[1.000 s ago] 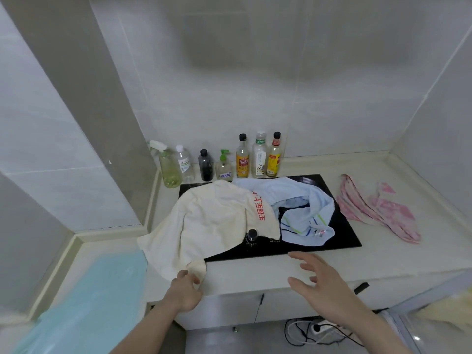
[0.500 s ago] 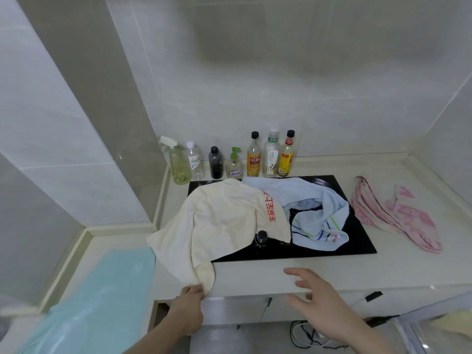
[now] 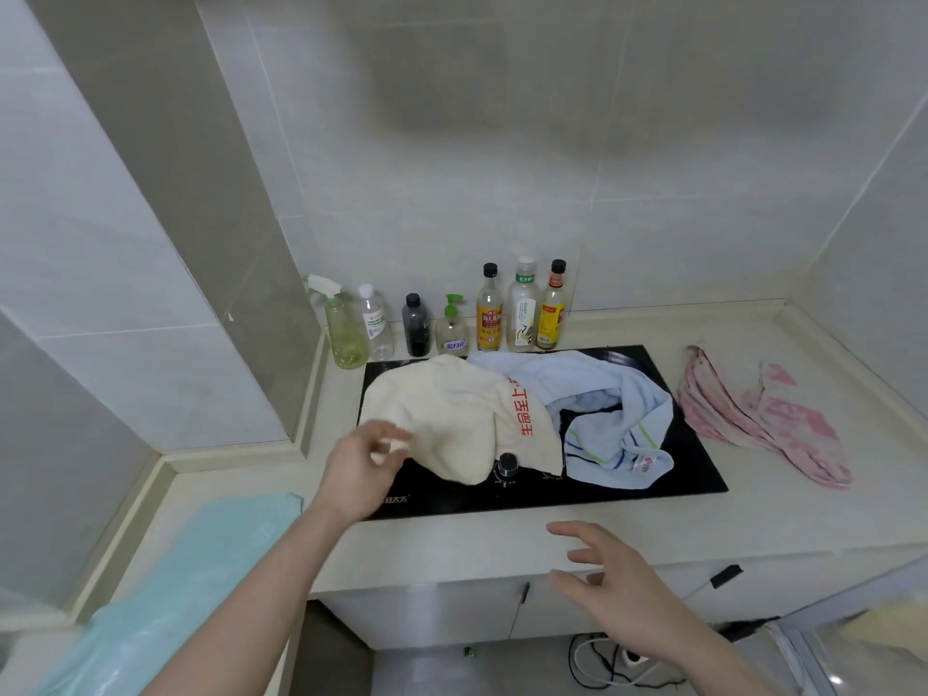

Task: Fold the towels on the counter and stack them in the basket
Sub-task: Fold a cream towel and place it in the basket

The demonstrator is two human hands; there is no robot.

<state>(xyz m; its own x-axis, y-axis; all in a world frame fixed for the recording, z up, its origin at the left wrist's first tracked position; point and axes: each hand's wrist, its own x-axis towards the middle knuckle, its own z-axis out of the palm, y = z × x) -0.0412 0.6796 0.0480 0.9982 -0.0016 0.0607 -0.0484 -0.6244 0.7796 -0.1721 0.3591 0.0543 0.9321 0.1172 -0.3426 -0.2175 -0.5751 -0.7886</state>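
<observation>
A cream towel (image 3: 452, 419) is bunched on the black cooktop (image 3: 693, 464), with its near edge pinched by the blurred left hand (image 3: 359, 469). The right hand (image 3: 617, 590) is held open over the counter (image 3: 452, 550) edge, fingers spread. A blue towel (image 3: 612, 419) is overlapped by the cream one; a pink towel (image 3: 763, 419) lies well apart.

bare counter (image 3: 502, 540) in front; bottles (image 3: 522, 313) line the back wall.

Crumpled cream terry towel with red lettering (image 3: 447, 419) overlaps a rumpled pale-blue striped towel (image 3: 610, 419) (both unfolded); a pink patterned towel (image 3: 763, 419) lies apart on the counter (image 3: 502, 540).
</observation>
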